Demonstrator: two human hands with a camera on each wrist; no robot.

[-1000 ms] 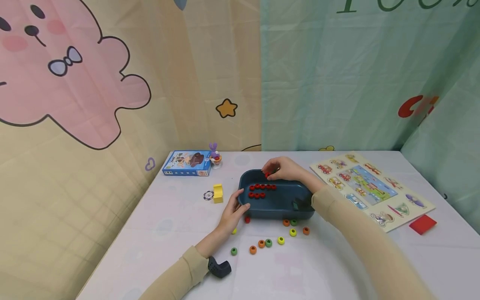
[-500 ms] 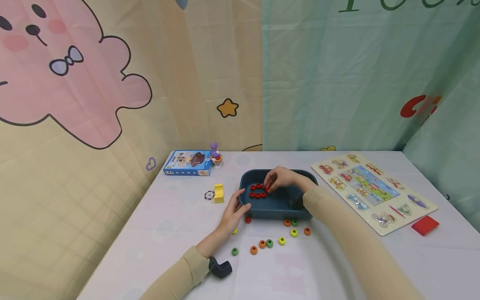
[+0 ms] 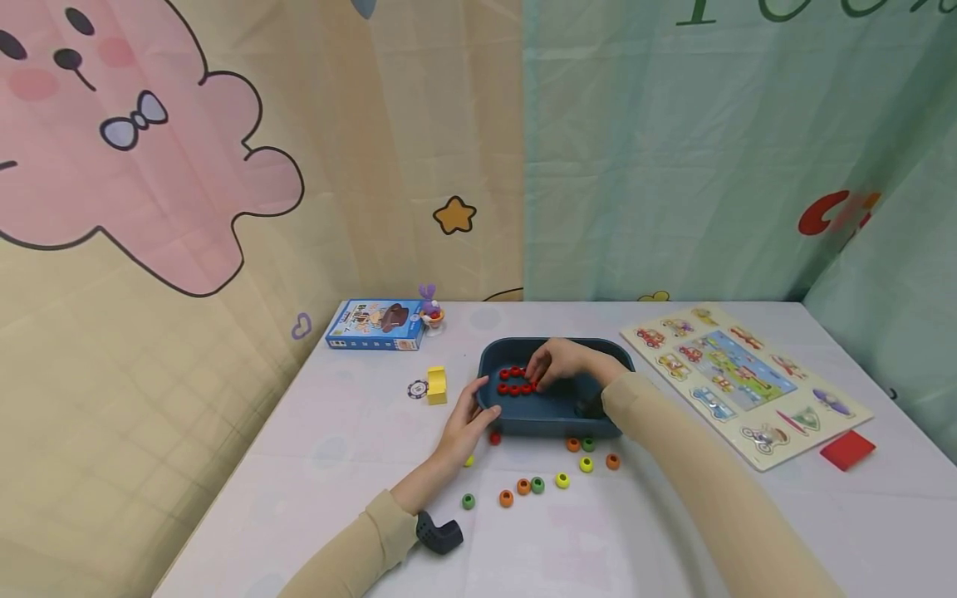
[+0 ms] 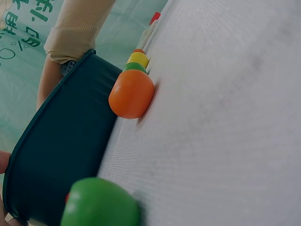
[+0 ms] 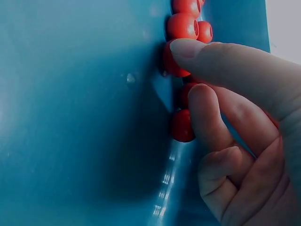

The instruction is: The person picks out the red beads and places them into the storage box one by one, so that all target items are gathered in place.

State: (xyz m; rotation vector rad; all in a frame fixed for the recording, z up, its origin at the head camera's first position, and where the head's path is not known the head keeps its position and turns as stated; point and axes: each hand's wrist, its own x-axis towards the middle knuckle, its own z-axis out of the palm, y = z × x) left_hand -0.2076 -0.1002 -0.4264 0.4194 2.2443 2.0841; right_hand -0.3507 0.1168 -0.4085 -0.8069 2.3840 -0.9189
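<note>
A dark blue tray (image 3: pixel 557 427) stands on the table, holding two rows of red beads (image 3: pixel 514 389). My left hand (image 3: pixel 458 425) grips its left end, thumb at the front corner and fingers along the side. Inside the tray, my right hand (image 3: pixel 562 363) pinches a red bead (image 5: pixel 175 61) at the right end of the nearer row, lined up against its neighbour. Beyond that bead, the farther row (image 5: pixel 182 126) runs partly hidden behind the fingers. In the left wrist view, the tray's outer wall (image 4: pixel 61 136) rises beside a green bead (image 4: pixel 99 205) and an orange bead (image 4: pixel 131 94).
Several orange, green and yellow beads (image 3: pixel 562 480) lie before the tray, with one red bead (image 3: pixel 495 438) close to its front wall. A yellow toy chair (image 3: pixel 436 386) and blue box (image 3: pixel 375 324) stand left; a puzzle board (image 3: pixel 743 378) and red piece (image 3: pixel 848 449) lie right.
My right hand has come from the tray's back rim down to the nearer row, bringing a red bead to its right end. My left hand keeps its grip on the tray.
</note>
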